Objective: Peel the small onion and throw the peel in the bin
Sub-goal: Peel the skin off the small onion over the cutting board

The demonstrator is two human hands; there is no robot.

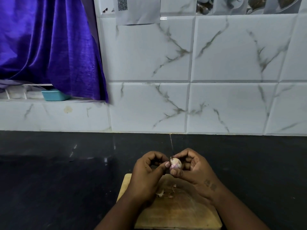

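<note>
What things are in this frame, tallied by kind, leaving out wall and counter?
small onion: 1
hands: 2 (left hand, right hand)
wooden cutting board: 1
blue tub: 1
purple curtain: 1
paper sheet with a printed code: 1
peel scraps on the board: too small to count
Total: 7, scraps aside
</note>
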